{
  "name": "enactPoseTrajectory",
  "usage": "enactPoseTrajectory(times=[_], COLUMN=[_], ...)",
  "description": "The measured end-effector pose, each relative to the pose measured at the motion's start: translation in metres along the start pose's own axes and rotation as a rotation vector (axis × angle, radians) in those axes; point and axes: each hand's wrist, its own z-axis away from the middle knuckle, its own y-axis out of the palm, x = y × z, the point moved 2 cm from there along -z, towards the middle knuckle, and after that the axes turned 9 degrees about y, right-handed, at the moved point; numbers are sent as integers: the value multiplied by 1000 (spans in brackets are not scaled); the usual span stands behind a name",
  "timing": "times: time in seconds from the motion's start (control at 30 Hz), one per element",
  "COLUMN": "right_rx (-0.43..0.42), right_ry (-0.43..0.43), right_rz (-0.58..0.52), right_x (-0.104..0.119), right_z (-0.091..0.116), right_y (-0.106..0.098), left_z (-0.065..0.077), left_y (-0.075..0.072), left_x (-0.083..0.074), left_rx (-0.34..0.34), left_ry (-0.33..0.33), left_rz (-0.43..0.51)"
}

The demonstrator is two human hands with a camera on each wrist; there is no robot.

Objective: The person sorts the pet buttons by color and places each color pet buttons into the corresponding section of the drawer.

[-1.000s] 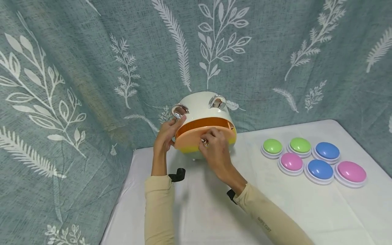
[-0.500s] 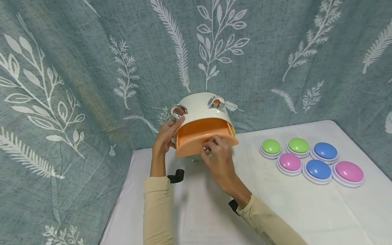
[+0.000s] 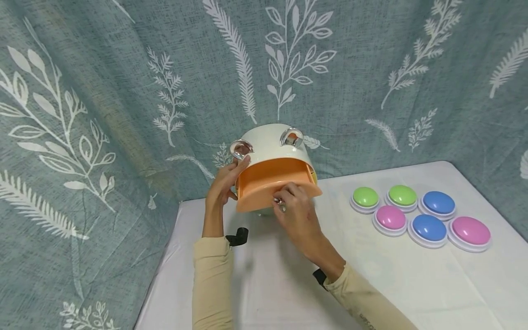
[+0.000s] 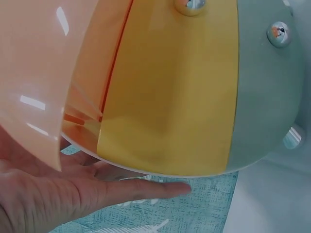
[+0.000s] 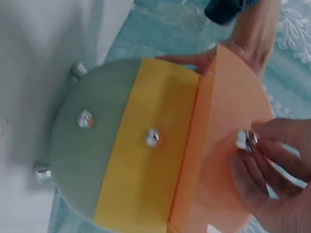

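Note:
A small round drawer organizer stands on the white table, with silver ring-shaped ears on its white shell. Its top drawer, an orange one, is pulled out, and the part of its inside that shows looks bare. My right hand pinches the silver knob of this drawer. Against the organizer's left side rests my left hand, one straight finger lying along the shell. Below, the yellow drawer and green drawer are closed, each with a silver knob.
To the right lie several round push-button lights: green, pink and blue ones. A patterned teal curtain hangs behind the table and along its left side.
The orange drawer has come out toward me, drawn by my right hand on its knob, most of it in the first half second. My left hand has stayed at the organizer's side.

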Motion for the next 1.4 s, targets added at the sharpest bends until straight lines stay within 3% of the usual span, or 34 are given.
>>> enactPoseTrajectory(times=[0.1, 0.2, 0.3, 0.37, 0.47, 0.57, 0.73, 0.87, 1.0, 1.4], right_rx=[1, -119, -260, -275, -186, 3, 351, 521, 571, 488], right_ry=[-28, -40, 36, 133, 268, 372, 469, 532, 560, 520], right_rz=[-113, -206, -205, -170, -60, 62, 270, 360, 379, 339], right_x=[-9, -28, -56, -78, -112, -143, -184, -205, -213, -226], right_z=[-5, -15, -26, -33, -38, -39, -34, -26, -19, -15], right_y=[-12, -31, -54, -69, -85, -90, -78, -64, -59, -53], left_z=[-1, -1, -1, 0, 0, 1, 3, 3, 3, 3], left_y=[1, 0, 0, 0, 0, -1, -1, -1, 1, 0], left_x=[0, 0, 1, 1, 1, 1, 3, 3, 1, 3], left_rx=[2, 14, 19, 17, 8, 7, -7, -5, 12, -3], left_ry=[0, 10, 14, 6, -1, 11, 9, 9, 15, 15], left_rz=[16, 28, 27, 28, 27, 28, 25, 41, 58, 57])
